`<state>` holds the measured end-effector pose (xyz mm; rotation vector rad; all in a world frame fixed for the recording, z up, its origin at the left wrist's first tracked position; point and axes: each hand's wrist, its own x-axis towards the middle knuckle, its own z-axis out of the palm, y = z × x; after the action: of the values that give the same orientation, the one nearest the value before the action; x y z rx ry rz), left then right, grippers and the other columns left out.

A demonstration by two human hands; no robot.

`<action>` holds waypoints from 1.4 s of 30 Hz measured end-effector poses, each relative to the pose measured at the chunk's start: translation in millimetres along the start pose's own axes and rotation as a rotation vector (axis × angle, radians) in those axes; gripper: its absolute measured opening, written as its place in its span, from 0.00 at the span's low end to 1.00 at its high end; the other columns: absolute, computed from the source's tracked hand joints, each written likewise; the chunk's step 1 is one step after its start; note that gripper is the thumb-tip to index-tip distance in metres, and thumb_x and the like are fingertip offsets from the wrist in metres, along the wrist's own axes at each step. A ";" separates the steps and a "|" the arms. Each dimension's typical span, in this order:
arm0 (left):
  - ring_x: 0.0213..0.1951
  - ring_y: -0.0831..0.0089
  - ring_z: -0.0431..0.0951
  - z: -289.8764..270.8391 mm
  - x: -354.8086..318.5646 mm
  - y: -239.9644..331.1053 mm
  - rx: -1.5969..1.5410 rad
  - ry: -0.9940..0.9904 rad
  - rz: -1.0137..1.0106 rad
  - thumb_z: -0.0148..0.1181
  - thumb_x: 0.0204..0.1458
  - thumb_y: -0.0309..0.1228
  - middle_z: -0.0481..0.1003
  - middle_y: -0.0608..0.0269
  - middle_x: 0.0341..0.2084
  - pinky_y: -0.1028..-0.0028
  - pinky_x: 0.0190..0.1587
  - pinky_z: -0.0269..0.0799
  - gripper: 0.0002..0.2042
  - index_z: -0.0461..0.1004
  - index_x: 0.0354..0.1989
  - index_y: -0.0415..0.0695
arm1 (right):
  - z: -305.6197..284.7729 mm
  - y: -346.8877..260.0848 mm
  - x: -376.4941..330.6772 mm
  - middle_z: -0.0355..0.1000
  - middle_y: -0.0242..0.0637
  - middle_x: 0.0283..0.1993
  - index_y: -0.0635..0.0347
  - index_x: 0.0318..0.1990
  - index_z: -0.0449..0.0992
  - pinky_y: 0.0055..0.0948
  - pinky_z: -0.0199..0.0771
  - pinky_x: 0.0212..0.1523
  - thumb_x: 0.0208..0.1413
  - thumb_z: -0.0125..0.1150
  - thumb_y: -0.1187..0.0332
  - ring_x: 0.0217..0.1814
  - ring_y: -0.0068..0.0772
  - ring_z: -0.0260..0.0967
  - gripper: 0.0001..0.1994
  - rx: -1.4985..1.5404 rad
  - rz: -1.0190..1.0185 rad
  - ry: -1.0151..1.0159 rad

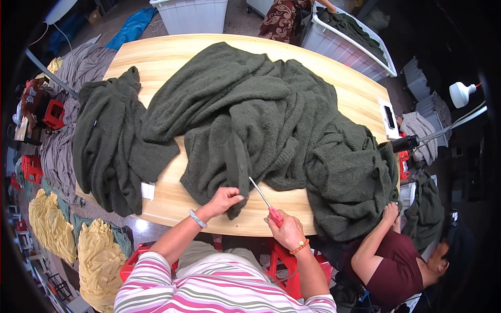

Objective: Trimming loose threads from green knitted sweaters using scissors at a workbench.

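Note:
My left hand, a bracelet at its wrist, pinches the edge of a narrow strip of a dark green knit garment. The strip's end hangs just below the fingers. My right hand is closed round the red handle of a tool with a long, thin metal shaft, like a screwdriver. The shaft points up and left, and its tip lies close beside the strip; whether they touch I cannot tell. The garment spreads in thick folds over the middle of the wooden table.
More green knits lie at the table's left end. At the right, a co-worker in maroon handles a green heap. A phone and a lamp arm stand at the right edge. White bins stand beyond.

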<state>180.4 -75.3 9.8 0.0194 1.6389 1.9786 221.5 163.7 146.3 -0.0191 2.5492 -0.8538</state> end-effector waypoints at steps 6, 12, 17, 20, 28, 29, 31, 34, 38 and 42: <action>0.32 0.85 0.73 -12.6 11.3 6.3 -0.180 0.217 -0.032 0.59 0.56 0.27 0.77 0.71 0.33 0.82 0.33 0.68 0.07 0.74 0.43 0.41 | 12.0 11.0 -1.3 0.74 0.55 0.26 0.58 0.38 0.74 0.53 0.71 0.38 0.57 0.58 0.54 0.33 0.62 0.73 0.15 -0.046 0.039 -0.024; 0.41 0.77 0.77 -39.0 41.4 53.6 -0.737 0.225 -0.081 0.57 0.60 0.35 0.77 0.68 0.41 0.75 0.46 0.73 0.12 0.72 0.48 0.43 | 12.7 7.5 1.2 0.74 0.55 0.26 0.58 0.39 0.74 0.53 0.71 0.37 0.57 0.58 0.54 0.33 0.62 0.73 0.15 -0.019 0.016 0.005; 0.40 0.78 0.76 -42.2 70.0 47.5 -0.642 0.260 0.117 0.59 0.58 0.29 0.78 0.67 0.38 0.77 0.47 0.71 0.08 0.74 0.44 0.43 | 7.8 -1.7 7.9 0.74 0.54 0.26 0.57 0.39 0.74 0.53 0.71 0.37 0.56 0.58 0.54 0.33 0.62 0.73 0.15 0.020 -0.026 0.065; 0.34 0.83 0.74 -26.7 74.5 48.4 -0.451 0.295 0.223 0.60 0.56 0.26 0.77 0.70 0.32 0.81 0.41 0.70 0.04 0.76 0.38 0.41 | -0.4 -14.4 13.7 0.76 0.49 0.28 0.57 0.38 0.76 0.48 0.72 0.37 0.55 0.62 0.57 0.34 0.57 0.74 0.13 0.021 0.009 0.092; 0.31 0.89 0.70 -17.5 55.7 48.8 -0.150 0.331 0.243 0.60 0.55 0.24 0.76 0.75 0.28 0.84 0.35 0.66 0.04 0.79 0.36 0.36 | -7.0 -23.7 20.5 0.75 0.53 0.29 0.57 0.37 0.76 0.51 0.72 0.39 0.55 0.60 0.54 0.35 0.58 0.74 0.15 -0.091 0.006 -0.023; 0.31 0.89 0.70 -19.2 55.7 48.9 -0.148 0.329 0.240 0.60 0.55 0.24 0.76 0.75 0.28 0.84 0.35 0.66 0.04 0.79 0.36 0.36 | -6.3 -20.7 21.8 0.75 0.53 0.29 0.57 0.37 0.76 0.51 0.72 0.39 0.55 0.60 0.54 0.35 0.58 0.74 0.15 -0.088 0.009 -0.024; 0.31 0.88 0.70 -22.9 54.8 48.9 -0.077 0.332 0.228 0.60 0.55 0.24 0.75 0.75 0.28 0.84 0.35 0.66 0.04 0.79 0.35 0.36 | -5.0 -16.9 24.3 0.75 0.54 0.29 0.56 0.37 0.76 0.51 0.72 0.40 0.55 0.60 0.55 0.36 0.59 0.74 0.14 -0.013 0.041 0.027; 0.30 0.89 0.69 -27.2 55.6 43.6 -0.077 0.293 0.209 0.60 0.55 0.24 0.75 0.76 0.27 0.84 0.35 0.66 0.03 0.78 0.33 0.37 | -8.8 -25.2 23.7 0.75 0.53 0.30 0.55 0.39 0.76 0.50 0.72 0.40 0.55 0.60 0.55 0.36 0.59 0.74 0.14 -0.079 -0.002 -0.030; 0.30 0.89 0.69 -19.3 53.0 41.5 -0.330 0.330 0.182 0.61 0.55 0.24 0.74 0.75 0.27 0.84 0.35 0.65 0.03 0.77 0.31 0.38 | -5.7 -19.0 22.3 0.75 0.54 0.29 0.57 0.39 0.76 0.50 0.72 0.40 0.55 0.60 0.55 0.35 0.59 0.74 0.15 -0.077 0.012 -0.044; 0.32 0.85 0.73 -23.9 46.4 20.8 -0.371 0.276 0.171 0.61 0.55 0.24 0.76 0.71 0.30 0.81 0.38 0.69 0.02 0.76 0.35 0.39 | -2.4 -22.1 18.8 0.75 0.53 0.28 0.58 0.37 0.76 0.50 0.72 0.39 0.55 0.60 0.55 0.34 0.58 0.74 0.15 -0.061 -0.039 -0.115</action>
<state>124.4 -78.9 7.1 -0.2733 1.4409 2.4819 200.9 144.3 153.0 -0.1341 2.4728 -0.7669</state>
